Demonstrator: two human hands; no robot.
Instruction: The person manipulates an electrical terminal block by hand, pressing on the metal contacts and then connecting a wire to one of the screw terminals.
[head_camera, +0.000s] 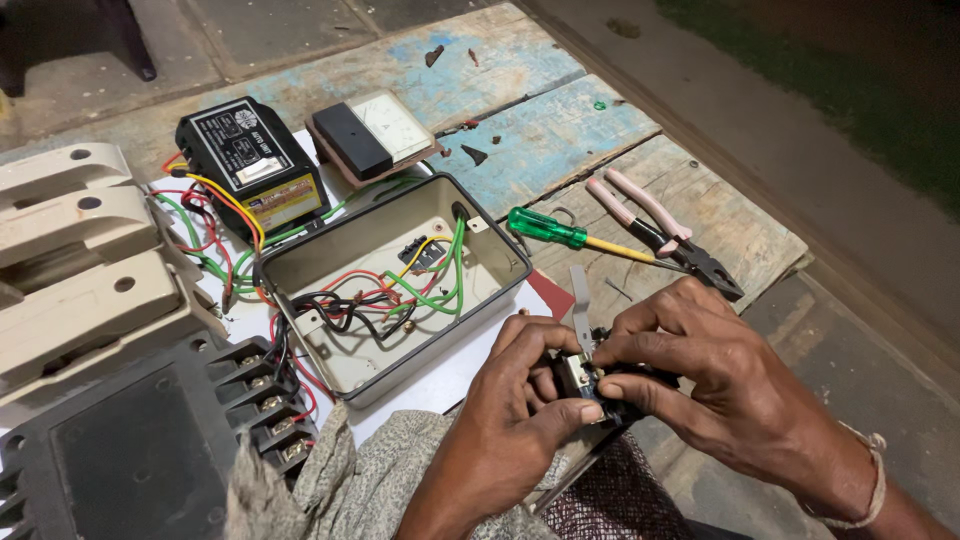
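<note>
Your fingers are pinched tight, both sets of them, around a small dark switch part (585, 382) held between your hands above your lap. Your left hand (510, 400) has thumb and forefinger clamped on its near side; your right hand (700, 380) curls over it from the far side, fingertips pressing down. Just past your knuckles a thin grey blade (580, 300) lies on the white sheet (440, 385). Beyond it, near the wooden platform's right edge, sit a green-handled screwdriver (545, 228) and pink-handled pliers (660, 230), almost touching. Left of your hands, the open grey box (385, 290) shows red, green and black wires inside. A black unit (252, 160) and a meter (375, 132) lie toward the far edge.
</note>
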